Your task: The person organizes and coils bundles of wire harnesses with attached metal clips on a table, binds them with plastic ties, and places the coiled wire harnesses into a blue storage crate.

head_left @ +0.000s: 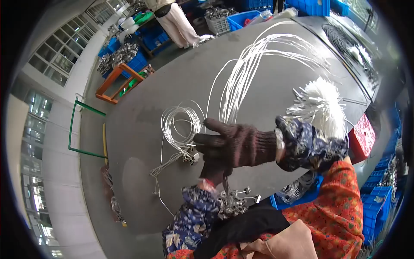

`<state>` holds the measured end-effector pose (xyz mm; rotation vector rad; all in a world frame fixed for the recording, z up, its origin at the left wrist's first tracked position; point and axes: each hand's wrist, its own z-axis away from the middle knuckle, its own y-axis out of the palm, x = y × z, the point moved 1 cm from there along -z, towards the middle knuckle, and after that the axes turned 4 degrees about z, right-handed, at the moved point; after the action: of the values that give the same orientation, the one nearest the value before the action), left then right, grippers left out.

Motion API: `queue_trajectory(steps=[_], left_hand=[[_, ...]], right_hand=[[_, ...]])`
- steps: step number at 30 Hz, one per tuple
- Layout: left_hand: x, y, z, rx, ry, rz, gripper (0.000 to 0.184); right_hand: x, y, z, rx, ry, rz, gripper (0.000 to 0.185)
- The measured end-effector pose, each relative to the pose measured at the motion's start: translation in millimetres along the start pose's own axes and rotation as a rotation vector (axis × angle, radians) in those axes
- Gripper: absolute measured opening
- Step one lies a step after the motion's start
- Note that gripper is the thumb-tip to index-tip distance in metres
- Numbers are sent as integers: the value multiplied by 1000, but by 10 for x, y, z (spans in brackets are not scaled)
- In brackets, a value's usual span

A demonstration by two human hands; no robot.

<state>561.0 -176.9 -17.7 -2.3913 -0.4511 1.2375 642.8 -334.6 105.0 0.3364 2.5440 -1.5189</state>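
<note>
My right hand [235,144], in a dark brown knit glove, reaches across from the right with its fingers stretched out and apart. Beneath it, my left hand [214,172] in a matching glove comes up from the bottom; its fingers are mostly hidden. Left of the hands lies a coil of thin white wire [165,129], with small metal pieces [189,158] at its lower end. A long bundle of white wires [241,82] runs back from behind my right hand. Near my left wrist sits a heap of small metal parts [232,203] with short wires.
A thick bunch of white strands [321,101] lies on the grey table [138,177] at right, near a red speckled block [363,137]. A blue bin [276,200] adjoins the near edge. Behind are an orange frame [113,84] and a standing person [177,23].
</note>
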Motion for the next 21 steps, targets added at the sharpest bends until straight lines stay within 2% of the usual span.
queue_trajectory(steps=[3,4,5,6,7,8,10,11,12,14,16,18,20,21], left_hand=[[-501,-103,-132,-104,-1126,839,22],[-551,-148,-95,-116,-1114,849,22],[-597,-195,-104,-67,-783,577,16],[-672,-251,-131,-23,-450,299,11],[-977,-373,-274,-105,-915,576,16],[-1124,-462,-321,-123,-893,594,16],[-1309,-658,-254,-103,-868,843,15],[-1342,-727,-176,-98,-770,950,14],[-1404,-796,-114,-82,-745,957,14],[-1601,-989,-21,-87,-531,977,12],[-1724,-1117,21,-68,-441,1017,11],[-1808,-1292,74,-86,-139,1189,12],[-1906,-1450,167,-99,-198,1148,14],[-1926,-1524,201,-73,-138,1254,14]], right_hand=[[-201,13,-209,17,-217,31,42],[-183,32,-263,26,-294,35,35],[-191,124,-244,124,-244,13,23],[-187,-14,-289,131,-259,33,23],[-180,-217,-366,160,-212,139,20],[-172,-358,-408,190,-170,241,17],[-438,-545,-455,-80,-93,463,13],[-656,-760,-450,-74,-97,491,13],[-940,-1075,-381,-13,102,467,14],[-1404,-1727,-219,105,506,416,17],[-1589,-2191,-108,-78,336,586,18],[-1368,-2567,-260,-424,623,-122,25],[-1396,-2923,-332,-154,976,-297,18],[-1369,-3074,-343,-159,975,-242,19]])
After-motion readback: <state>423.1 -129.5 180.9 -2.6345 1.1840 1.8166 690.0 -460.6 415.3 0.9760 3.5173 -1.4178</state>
